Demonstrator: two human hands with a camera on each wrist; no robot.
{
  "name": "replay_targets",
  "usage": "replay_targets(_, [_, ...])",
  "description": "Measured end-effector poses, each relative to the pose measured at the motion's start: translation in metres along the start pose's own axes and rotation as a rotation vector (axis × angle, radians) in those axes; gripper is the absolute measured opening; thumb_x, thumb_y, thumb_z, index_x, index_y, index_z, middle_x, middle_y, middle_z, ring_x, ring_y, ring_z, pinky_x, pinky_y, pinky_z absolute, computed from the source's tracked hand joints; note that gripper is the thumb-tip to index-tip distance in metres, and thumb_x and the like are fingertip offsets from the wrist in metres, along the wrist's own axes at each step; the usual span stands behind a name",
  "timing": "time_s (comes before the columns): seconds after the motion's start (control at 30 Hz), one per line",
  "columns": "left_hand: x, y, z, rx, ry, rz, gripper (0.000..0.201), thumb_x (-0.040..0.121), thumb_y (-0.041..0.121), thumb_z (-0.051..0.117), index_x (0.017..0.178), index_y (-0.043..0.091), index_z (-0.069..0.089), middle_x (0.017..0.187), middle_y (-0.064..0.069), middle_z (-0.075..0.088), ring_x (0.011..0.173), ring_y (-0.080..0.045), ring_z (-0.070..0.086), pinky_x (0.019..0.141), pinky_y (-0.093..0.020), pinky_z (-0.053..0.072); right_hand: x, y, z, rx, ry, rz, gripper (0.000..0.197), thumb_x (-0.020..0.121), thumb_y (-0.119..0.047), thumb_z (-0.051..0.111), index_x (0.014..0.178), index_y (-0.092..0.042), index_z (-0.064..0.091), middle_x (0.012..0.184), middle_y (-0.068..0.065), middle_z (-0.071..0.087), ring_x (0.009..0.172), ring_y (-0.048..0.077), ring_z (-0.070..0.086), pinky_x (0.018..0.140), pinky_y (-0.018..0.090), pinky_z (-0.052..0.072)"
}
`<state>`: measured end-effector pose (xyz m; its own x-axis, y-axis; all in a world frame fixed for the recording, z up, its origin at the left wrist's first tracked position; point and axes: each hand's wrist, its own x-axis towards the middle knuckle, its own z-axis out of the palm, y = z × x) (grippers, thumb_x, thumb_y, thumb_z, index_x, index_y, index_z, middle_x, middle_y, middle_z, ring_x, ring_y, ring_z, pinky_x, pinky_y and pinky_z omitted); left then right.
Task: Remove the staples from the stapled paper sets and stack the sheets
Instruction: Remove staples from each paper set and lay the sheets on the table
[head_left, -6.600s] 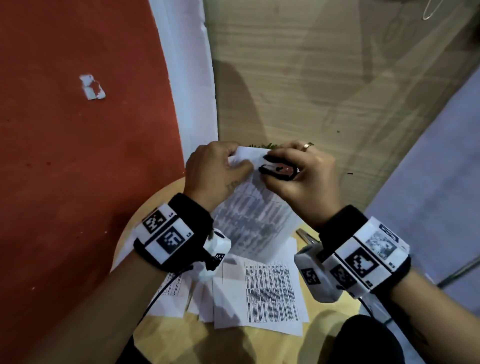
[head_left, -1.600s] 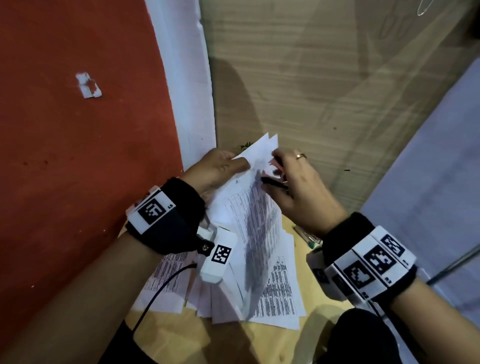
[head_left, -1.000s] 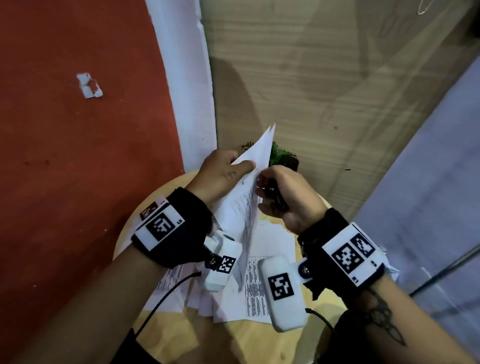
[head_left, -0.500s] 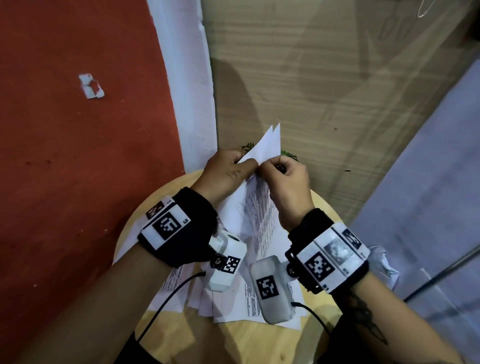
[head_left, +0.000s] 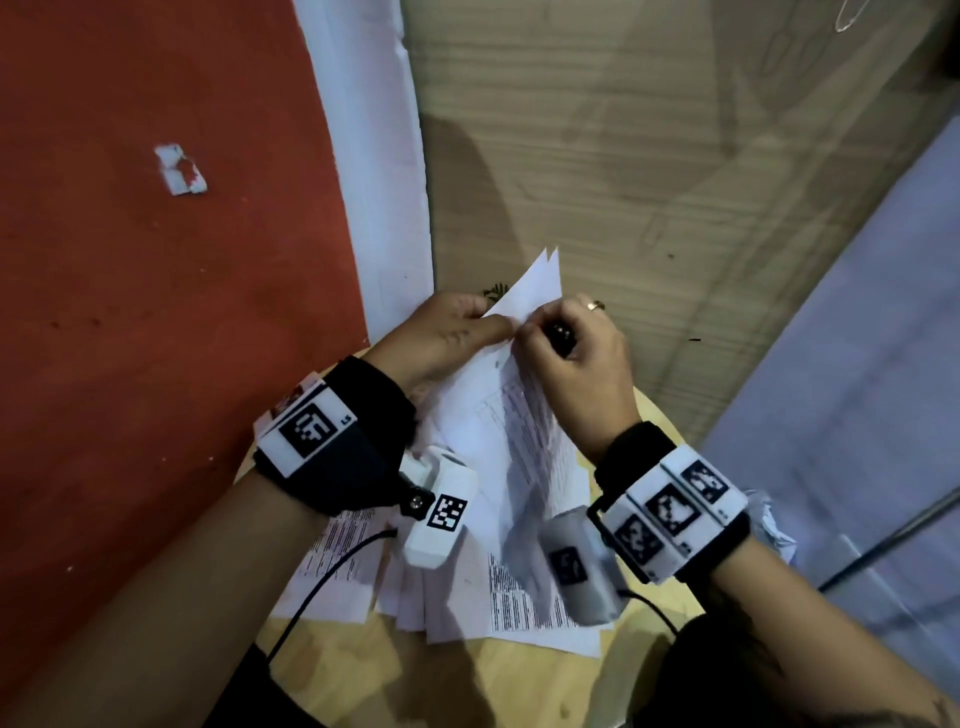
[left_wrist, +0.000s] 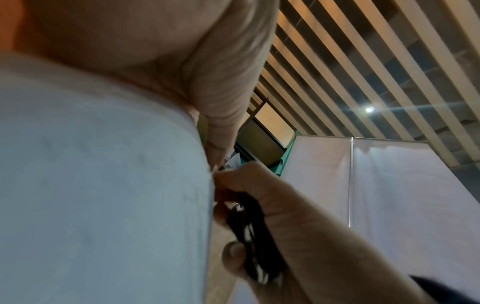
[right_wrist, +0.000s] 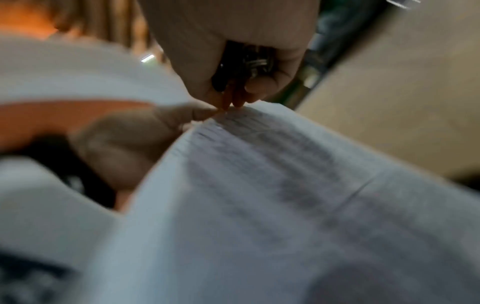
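Above the round wooden stool I hold a stapled paper set (head_left: 511, 410) up on edge, its top corner (head_left: 537, 283) pointing away. My left hand (head_left: 449, 338) pinches the set near that corner, thumb on the near face. My right hand (head_left: 576, 353) is curled round a black staple remover (head_left: 561, 335), with its fingertips at the paper edge beside the left thumb. The right wrist view shows the staple remover (right_wrist: 241, 67) in the palm and the printed sheet (right_wrist: 272, 174) below it. The left wrist view shows the paper (left_wrist: 103, 185) and the staple remover (left_wrist: 255, 242). The staple itself is hidden.
Loose printed sheets (head_left: 524, 597) lie spread on the wooden stool (head_left: 467, 680). A crumpled paper (head_left: 769, 525) sits at the stool's right edge. A red wall (head_left: 156, 312) stands left, a wood panel (head_left: 623, 156) behind, and a grey partition (head_left: 857, 389) right.
My right hand has rolled back over, knuckles up, and its fingertips have come to the paper edge by the left thumb. The set stays upright in my left hand.
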<state>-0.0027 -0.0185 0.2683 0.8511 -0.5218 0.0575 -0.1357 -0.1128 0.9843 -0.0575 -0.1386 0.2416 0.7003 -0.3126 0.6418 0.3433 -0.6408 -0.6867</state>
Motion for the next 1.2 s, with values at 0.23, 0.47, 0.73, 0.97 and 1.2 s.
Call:
replay_targets(0.23, [0.006,0.002,-0.013,0.249,-0.051,0.049,0.014,0.086,0.015,0.065,0.083,0.003,0.068,0.071,-0.005,0.065,0.06,-0.013,0.058,0.065,-0.027,0.047,0.003,-0.014,-0.011,0.44,-0.225,0.517,0.029,0.09,-0.002,0.048,0.063,-0.013,0.049,0.053,-0.006,0.046,0.031,-0.001,0.037,0.033,0.009,0.027])
replay_targets(0.47, [0.013,-0.001,-0.03,0.768,-0.062,0.233,0.014,0.093,0.021,0.058,0.093,0.01,0.066,0.082,0.002,0.052,0.084,-0.02,0.05,0.072,-0.03,0.036,-0.001,0.028,-0.017,-0.256,-0.37,0.398,0.021,0.076,-0.018,0.064,0.058,-0.023,0.056,0.071,0.005,0.067,0.07,0.024,0.065,0.069,0.042,0.055])
replay_targets(0.73, [0.007,0.001,-0.052,1.054,-0.197,0.497,0.053,0.081,0.049,0.047,0.097,0.002,0.064,0.078,0.004,0.044,0.082,-0.018,0.044,0.071,-0.032,0.033,0.003,0.055,-0.011,-0.039,-0.307,0.517,0.036,0.079,-0.007,0.064,0.115,-0.008,0.056,0.109,0.008,0.057,0.098,0.019,0.054,0.083,0.031,0.046])
replay_targets(0.97, [0.007,0.002,-0.078,0.985,-0.306,0.556,0.057,0.081,0.069,0.04,0.091,0.016,0.059,0.08,0.002,0.051,0.073,-0.016,0.052,0.068,-0.036,0.044,0.009,0.06,-0.005,0.508,-0.432,0.723,0.019,0.072,-0.002,0.067,0.073,-0.021,0.064,0.056,-0.003,0.049,0.048,0.011,0.039,0.054,0.029,0.017])
replay_targets(1.2, [-0.002,-0.005,-0.127,0.488,0.036,0.336,0.029,0.068,0.014,0.08,0.082,0.021,0.056,0.063,0.007,0.066,0.061,0.004,0.057,0.065,-0.015,0.045,0.022,0.044,-0.021,0.483,-0.334,0.718,0.021,0.079,-0.004,0.062,0.065,-0.015,0.052,0.052,0.006,0.038,0.045,0.017,0.031,0.043,0.018,0.014])
